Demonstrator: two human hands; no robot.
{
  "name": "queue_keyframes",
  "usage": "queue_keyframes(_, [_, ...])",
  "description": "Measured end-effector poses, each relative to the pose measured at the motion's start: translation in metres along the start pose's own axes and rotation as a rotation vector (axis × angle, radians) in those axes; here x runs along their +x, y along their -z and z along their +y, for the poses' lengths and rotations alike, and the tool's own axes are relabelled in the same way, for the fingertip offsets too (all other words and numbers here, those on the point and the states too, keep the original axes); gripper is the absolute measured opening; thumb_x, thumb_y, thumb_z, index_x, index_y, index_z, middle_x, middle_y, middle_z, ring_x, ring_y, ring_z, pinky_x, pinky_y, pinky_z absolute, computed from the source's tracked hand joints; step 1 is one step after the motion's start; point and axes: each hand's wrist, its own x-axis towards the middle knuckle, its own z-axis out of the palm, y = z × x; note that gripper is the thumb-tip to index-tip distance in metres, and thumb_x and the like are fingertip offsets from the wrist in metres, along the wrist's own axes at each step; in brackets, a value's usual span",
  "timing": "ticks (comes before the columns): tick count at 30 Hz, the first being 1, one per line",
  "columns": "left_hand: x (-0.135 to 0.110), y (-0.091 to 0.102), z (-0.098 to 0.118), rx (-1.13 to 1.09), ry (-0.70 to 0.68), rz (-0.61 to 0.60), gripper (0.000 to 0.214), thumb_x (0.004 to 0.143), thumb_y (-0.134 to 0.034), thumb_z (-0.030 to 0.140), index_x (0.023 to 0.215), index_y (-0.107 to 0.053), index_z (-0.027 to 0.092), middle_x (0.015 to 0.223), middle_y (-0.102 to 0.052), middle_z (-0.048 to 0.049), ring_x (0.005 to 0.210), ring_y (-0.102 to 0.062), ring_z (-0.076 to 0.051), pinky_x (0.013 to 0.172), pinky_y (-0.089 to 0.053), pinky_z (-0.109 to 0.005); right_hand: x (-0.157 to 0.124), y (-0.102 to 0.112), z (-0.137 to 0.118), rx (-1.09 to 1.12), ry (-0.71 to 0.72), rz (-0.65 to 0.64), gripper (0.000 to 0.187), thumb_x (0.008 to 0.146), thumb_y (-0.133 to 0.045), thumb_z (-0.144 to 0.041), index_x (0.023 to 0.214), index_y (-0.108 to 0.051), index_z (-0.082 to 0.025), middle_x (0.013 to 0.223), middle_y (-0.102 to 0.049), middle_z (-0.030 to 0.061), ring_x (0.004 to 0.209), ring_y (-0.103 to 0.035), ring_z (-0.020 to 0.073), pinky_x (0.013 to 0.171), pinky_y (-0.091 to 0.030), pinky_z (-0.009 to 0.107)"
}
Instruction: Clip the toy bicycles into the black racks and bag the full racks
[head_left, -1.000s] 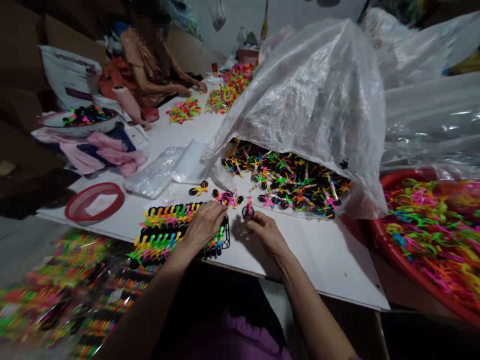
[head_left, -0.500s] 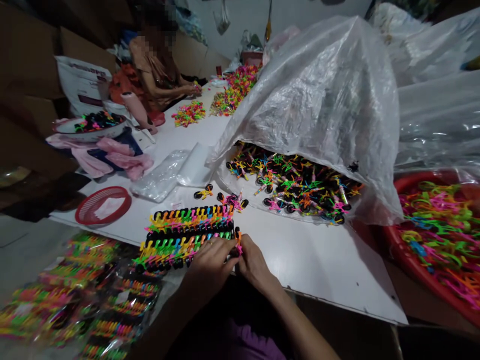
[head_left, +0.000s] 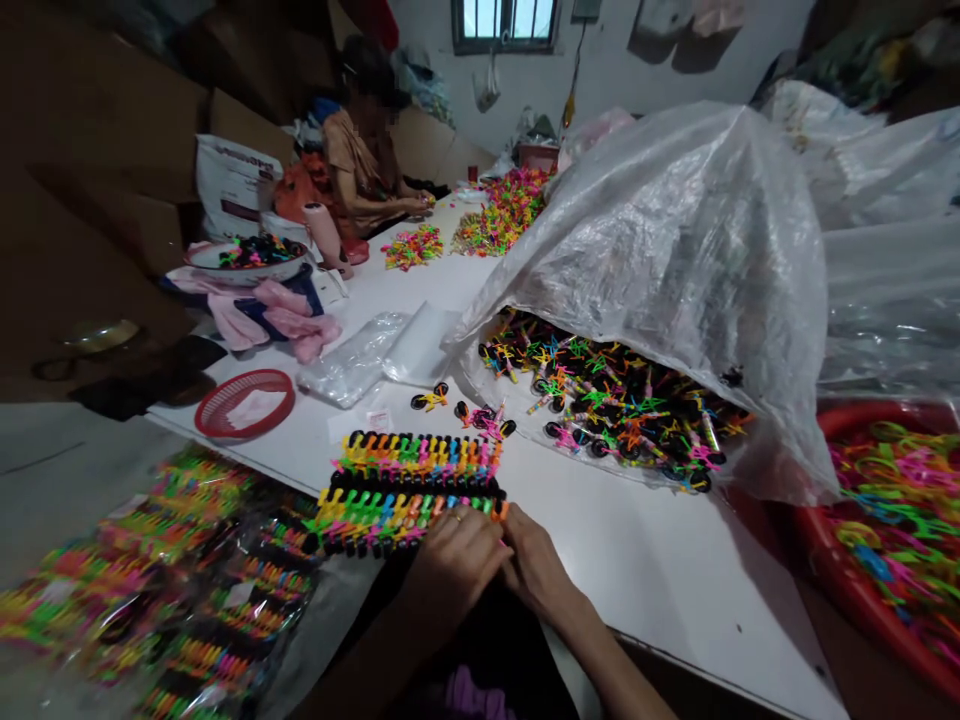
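Within the past second, brought a toy bike (head_left: 499, 511) from apart to the right end of the near row (head_left: 397, 509) on the desk (head_left: 660, 560); now enclosed by left grip (head_left: 461, 560) and right grip (head_left: 538, 567); cannot tell clenching from mere pressing; seems to leave that row filled.

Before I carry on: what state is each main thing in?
Left hand: curled, grip hidden
Right hand: at the rows' end, grip hidden
Toy-bike rows: two, tightly packed
Large plastic bag: open, toy bikes at its mouth
Red basket: upright, paper inside
Clear bags: lying flat
Red tub: open, coloured pieces inside
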Motion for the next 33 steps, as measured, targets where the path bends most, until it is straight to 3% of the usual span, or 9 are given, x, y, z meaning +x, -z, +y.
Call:
queue_keyframes(8, [0.031,-0.044,0.064,-0.118,-0.276,-0.066,0.009,0.083,-0.051,0.024,0.078,-0.052,0.017,0.075,-0.055,-0.0033,0.074,-0.052,-0.019,0.071,-0.043,-0.033,-0.084,0.034,0.018,-0.147,-0.146,0.344,0.016,0.073,-0.044,-0.024,0.088,-0.049,-0.023,0.080,-0.057,0.0062,0.072,-0.056,0.0209,0.063,-0.047,0.031])
queue_keyframes(11, [0.038,-0.040,0.057,-0.134,-0.317,-0.120,0.011,0.084,-0.046,0.022,0.079,-0.054,0.016,0.076,-0.056,-0.0052,0.078,-0.053,-0.020,0.074,-0.043,-0.035,-0.084,0.025,0.012,-0.177,-0.285,0.385,0.016,0.073,-0.043,-0.026,0.087,-0.049,-0.021,0.082,-0.057,0.0066,0.075,-0.055,0.0209,0.067,-0.047,0.032])
queue_keyframes(15, [0.028,-0.013,0.020,-0.214,-0.344,-0.203,0.017,0.086,-0.049,0.027,0.096,-0.057,0.015,0.092,-0.061,-0.0074,0.095,-0.055,-0.020,0.087,-0.042,-0.036,-0.065,0.004,0.004,-0.169,-0.350,0.355,0.021,0.080,-0.038,-0.023,0.096,-0.052,-0.017,0.088,-0.057,0.0081,0.080,-0.055,0.0198,0.071,-0.046,0.031])
queue_keyframes(17, [0.014,0.002,0.000,-0.242,-0.216,-0.093,0.024,0.082,-0.056,0.029,0.103,-0.056,0.017,0.100,-0.062,-0.0076,0.101,-0.054,-0.020,0.091,-0.042,-0.037,-0.057,-0.001,-0.001,-0.129,-0.339,0.323,0.023,0.083,-0.039,-0.022,0.103,-0.051,-0.017,0.095,-0.058,0.0088,0.086,-0.055,0.0194,0.076,-0.045,0.030])
queue_keyframes(20, [-0.013,0.017,-0.021,-0.227,0.211,0.125,0.016,0.081,-0.057,0.026,0.094,-0.059,0.017,0.094,-0.062,-0.0056,0.093,-0.057,-0.018,0.084,-0.047,-0.033,-0.051,-0.001,-0.009,-0.045,-0.298,0.244,0.025,0.085,-0.041,-0.020,0.107,-0.051,-0.018,0.104,-0.058,0.0090,0.095,-0.055,0.0194,0.083,-0.044,0.030])
queue_keyframes(22, [-0.029,0.019,-0.025,-0.244,0.471,0.160,0.010,0.082,-0.055,0.026,0.085,-0.059,0.017,0.083,-0.061,-0.0030,0.079,-0.059,-0.015,0.074,-0.049,-0.028,-0.050,-0.001,-0.013,-0.004,-0.275,0.194,0.025,0.085,-0.043,-0.019,0.109,-0.051,-0.018,0.107,-0.058,0.0087,0.098,-0.054,0.0195,0.084,-0.044,0.030])
queue_keyframes(24, [-0.041,0.018,-0.020,-0.283,0.574,0.111,0.013,0.081,-0.056,0.030,0.085,-0.059,0.017,0.081,-0.061,-0.0020,0.073,-0.058,-0.014,0.067,-0.050,-0.026,-0.049,-0.004,-0.016,0.017,-0.268,0.154,0.026,0.084,-0.045,-0.020,0.109,-0.052,-0.019,0.106,-0.059,0.0081,0.096,-0.055,0.0193,0.083,-0.044,0.030])
queue_keyframes(29, [-0.044,0.018,-0.001,-0.203,0.322,-0.035,0.035,0.081,-0.057,0.040,0.108,-0.055,0.018,0.099,-0.061,-0.0062,0.089,-0.058,-0.018,0.074,-0.050,-0.028,-0.050,-0.018,-0.023,0.029,-0.235,0.127,0.025,0.087,-0.045,-0.023,0.110,-0.053,-0.019,0.105,-0.059,0.0079,0.095,-0.056,0.0192,0.083,-0.045,0.030])
queue_keyframes(33, [-0.033,0.018,-0.005,-0.136,0.110,-0.125,0.023,0.089,-0.046,0.031,0.100,-0.061,0.019,0.091,-0.063,-0.0042,0.086,-0.058,-0.016,0.077,-0.049,-0.028,-0.052,-0.021,-0.023,0.012,-0.208,0.134,0.027,0.087,-0.046,-0.023,0.113,-0.051,-0.019,0.105,-0.059,0.0082,0.096,-0.056,0.0197,0.083,-0.046,0.031])
